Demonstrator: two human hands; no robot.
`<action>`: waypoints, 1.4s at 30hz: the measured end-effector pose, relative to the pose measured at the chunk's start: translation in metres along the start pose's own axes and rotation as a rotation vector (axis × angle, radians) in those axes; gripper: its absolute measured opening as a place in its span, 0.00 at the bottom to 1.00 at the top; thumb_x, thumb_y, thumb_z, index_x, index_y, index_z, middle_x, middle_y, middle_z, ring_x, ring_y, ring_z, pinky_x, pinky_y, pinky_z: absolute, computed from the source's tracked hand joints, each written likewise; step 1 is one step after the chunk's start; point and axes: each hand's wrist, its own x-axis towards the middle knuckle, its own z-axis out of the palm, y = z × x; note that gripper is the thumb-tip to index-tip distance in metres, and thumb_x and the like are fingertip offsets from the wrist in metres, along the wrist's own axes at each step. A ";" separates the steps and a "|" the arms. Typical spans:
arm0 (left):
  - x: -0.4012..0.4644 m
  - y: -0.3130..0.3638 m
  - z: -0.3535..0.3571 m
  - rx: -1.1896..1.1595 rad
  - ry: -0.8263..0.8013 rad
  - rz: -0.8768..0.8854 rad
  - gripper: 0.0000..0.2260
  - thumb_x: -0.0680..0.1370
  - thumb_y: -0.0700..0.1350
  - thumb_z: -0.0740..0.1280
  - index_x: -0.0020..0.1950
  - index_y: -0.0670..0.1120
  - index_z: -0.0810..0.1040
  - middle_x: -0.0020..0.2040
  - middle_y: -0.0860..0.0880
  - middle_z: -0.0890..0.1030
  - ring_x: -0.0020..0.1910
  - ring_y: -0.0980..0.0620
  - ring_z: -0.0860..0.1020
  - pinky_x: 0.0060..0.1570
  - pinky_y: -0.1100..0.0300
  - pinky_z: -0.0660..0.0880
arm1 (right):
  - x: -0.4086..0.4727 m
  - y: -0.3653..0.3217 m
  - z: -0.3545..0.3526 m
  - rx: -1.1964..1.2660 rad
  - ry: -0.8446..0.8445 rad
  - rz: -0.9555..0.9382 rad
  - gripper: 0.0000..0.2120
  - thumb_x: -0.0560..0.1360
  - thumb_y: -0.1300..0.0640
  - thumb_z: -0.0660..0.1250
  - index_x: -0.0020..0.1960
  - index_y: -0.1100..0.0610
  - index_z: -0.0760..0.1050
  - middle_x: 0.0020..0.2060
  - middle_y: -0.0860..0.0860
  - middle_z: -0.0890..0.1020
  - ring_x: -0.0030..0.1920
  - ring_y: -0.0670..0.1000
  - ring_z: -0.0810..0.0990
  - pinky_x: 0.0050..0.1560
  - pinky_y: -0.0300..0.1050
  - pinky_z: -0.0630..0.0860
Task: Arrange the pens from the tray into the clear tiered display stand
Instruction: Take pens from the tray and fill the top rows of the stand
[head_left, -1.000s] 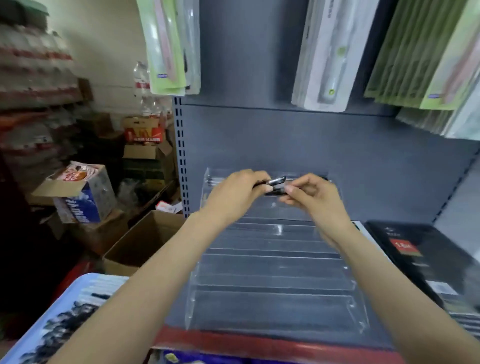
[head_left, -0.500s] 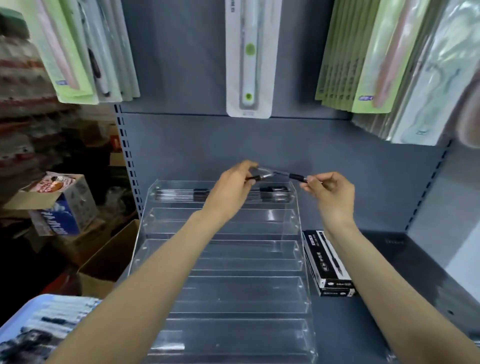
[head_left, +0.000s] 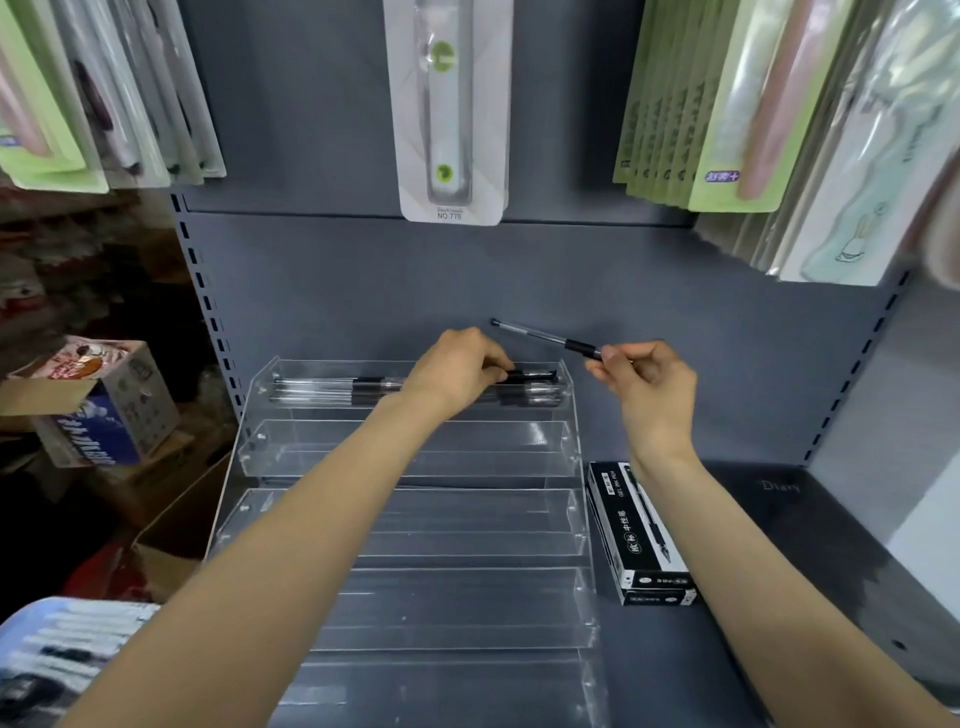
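The clear tiered display stand (head_left: 410, 525) sits on the grey shelf, its top tier holding several black-and-clear pens (head_left: 332, 391). My left hand (head_left: 457, 369) is over that top tier and pinches a black pen cap (head_left: 535, 375) lying along the row. My right hand (head_left: 644, 384) is to the right of the stand and pinches an uncapped pen (head_left: 545, 336) by its black grip, the barrel pointing up and left. The lower tiers look bare. The blue tray (head_left: 62, 654) with more pens shows at the bottom left corner.
Two stacked black pen boxes (head_left: 641, 540) lie right of the stand on the shelf (head_left: 810, 582). Packaged stationery hangs above on the grey back panel (head_left: 623, 291). Cardboard boxes (head_left: 98, 410) stand on the floor to the left.
My hands have pulled apart: the cap came off in my left hand, which dropped to the top tier, while my right hand drew the pen away to the right. The camera view shifted right.
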 end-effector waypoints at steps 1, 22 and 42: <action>-0.001 -0.002 -0.001 0.002 -0.001 0.021 0.09 0.77 0.42 0.67 0.55 0.47 0.82 0.55 0.47 0.82 0.55 0.48 0.78 0.60 0.53 0.73 | 0.000 0.000 0.001 0.006 -0.012 0.000 0.10 0.76 0.67 0.65 0.39 0.57 0.71 0.34 0.51 0.80 0.34 0.42 0.83 0.47 0.36 0.79; -0.018 -0.009 0.003 0.144 -0.073 0.131 0.18 0.81 0.49 0.56 0.51 0.40 0.81 0.52 0.47 0.76 0.52 0.48 0.74 0.56 0.54 0.71 | -0.004 0.002 0.003 0.037 -0.057 0.017 0.08 0.76 0.67 0.65 0.39 0.58 0.72 0.35 0.53 0.80 0.34 0.43 0.83 0.45 0.33 0.78; -0.045 -0.011 -0.005 0.280 0.071 0.057 0.16 0.81 0.53 0.55 0.63 0.50 0.76 0.59 0.51 0.73 0.60 0.51 0.69 0.46 0.56 0.70 | -0.013 -0.005 0.010 0.063 -0.076 0.032 0.06 0.75 0.67 0.65 0.41 0.59 0.73 0.37 0.54 0.80 0.34 0.42 0.82 0.42 0.31 0.78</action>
